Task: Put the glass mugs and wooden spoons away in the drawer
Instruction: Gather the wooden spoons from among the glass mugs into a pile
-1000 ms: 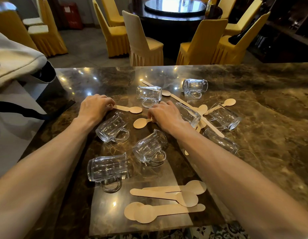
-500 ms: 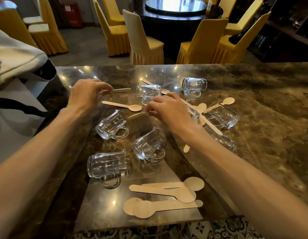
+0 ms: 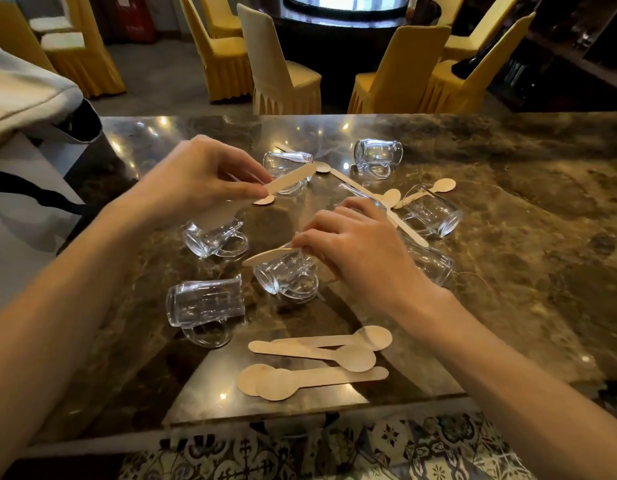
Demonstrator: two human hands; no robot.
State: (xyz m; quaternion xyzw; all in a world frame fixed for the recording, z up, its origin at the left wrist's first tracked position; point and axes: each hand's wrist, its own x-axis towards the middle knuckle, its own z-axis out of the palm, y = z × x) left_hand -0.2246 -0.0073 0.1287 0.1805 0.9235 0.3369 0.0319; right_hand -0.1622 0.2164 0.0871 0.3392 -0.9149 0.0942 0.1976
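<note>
left hand [image 3: 199,178] pinching wooden spoon [image 3: 290,178], right hand [image 3: 355,247] pinching another spoon [image 3: 269,255]

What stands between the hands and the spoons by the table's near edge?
Nothing visible: those spoons lie bare, nearer than the mugs. But the left hand and right hand each hold one.

Yellow-covered chairs [image 3: 279,67] behind marble table [image 3: 508,237]

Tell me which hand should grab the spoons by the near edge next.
Probably right: the right hand, pinching one spoon, is nearer that pile; the left hand holds its spoon farther back.
</note>
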